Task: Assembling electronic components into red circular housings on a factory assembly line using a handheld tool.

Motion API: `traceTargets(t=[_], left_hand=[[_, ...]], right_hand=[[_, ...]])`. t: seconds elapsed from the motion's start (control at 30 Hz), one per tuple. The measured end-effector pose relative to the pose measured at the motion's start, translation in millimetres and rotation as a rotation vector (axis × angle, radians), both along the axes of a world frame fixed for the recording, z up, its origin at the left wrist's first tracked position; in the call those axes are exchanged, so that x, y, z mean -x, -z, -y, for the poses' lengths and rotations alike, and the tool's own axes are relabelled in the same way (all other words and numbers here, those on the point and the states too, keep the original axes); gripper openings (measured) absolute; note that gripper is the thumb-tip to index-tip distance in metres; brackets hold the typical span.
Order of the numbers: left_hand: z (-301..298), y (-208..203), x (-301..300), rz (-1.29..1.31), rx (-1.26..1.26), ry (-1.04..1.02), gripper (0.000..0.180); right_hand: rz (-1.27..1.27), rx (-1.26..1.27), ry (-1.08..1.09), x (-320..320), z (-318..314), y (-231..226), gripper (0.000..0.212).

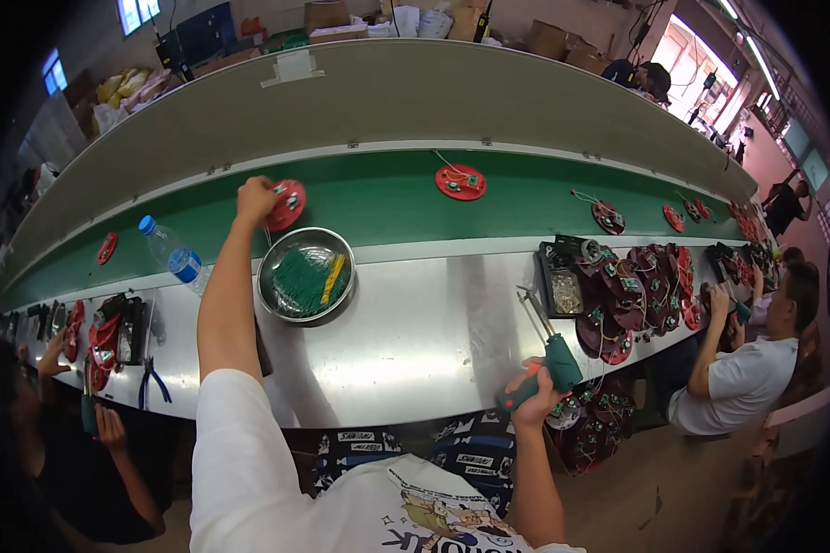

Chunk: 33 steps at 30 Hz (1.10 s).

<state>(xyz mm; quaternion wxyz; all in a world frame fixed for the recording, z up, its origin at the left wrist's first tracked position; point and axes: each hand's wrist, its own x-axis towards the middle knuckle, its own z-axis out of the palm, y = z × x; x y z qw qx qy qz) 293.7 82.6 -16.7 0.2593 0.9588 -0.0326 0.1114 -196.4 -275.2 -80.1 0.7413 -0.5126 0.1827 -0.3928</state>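
My left hand (256, 198) is stretched over the far side of the bench, its fingers closed on the edge of a red round plate (288, 205) with small circuit parts on it. In my right hand (537, 401) is a dark green soldering gun (561, 362) with red parts on its grip, its two thin metal prongs pointing away from me over the metal bench top (406, 341). Just below the left hand stands a round metal bowl (266, 293). It holds a bundle of green wires (297, 279) and a yellow strip (333, 279).
A green conveyor belt (378, 200) carries another red plate (460, 182). Dark red plates with wires (632, 286) are heaped at right beside a black tray (546, 281). A water bottle (171, 253) stands left of my arm. Co-workers sit at left (92, 470) and right (742, 378).
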Motion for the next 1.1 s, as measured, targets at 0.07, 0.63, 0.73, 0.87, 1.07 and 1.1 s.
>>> traceTargets(t=[0.07, 0.63, 0.73, 0.87, 1.07, 1.1], left_hand=[[34, -29, 28, 0.14, 0.065, 0.18, 0.034], [124, -19, 282, 0.008, -0.245, 1.124, 0.041], [103, -21, 256, 0.224, -0.063, 0.888, 0.027], [75, -4, 222, 0.196, -0.346, 0.53, 0.013], [60, 12, 201, 0.107, -0.402, 0.445, 0.015], [60, 13, 198, 0.088, -0.387, 0.443, 0.015]], right_hand=[[0.001, -0.025, -0.016, 3, 1, 0, 0.028], [0.027, 0.021, -0.048, 0, 2, -4, 0.029], [0.041, 0.014, -0.031, 3, 5, 2, 0.03], [0.039, 0.011, -0.035, 3, 5, 4, 0.03], [0.041, -0.003, -0.035, 0, 3, 1, 0.031], [0.035, -0.005, -0.035, 1, 4, 3, 0.031]])
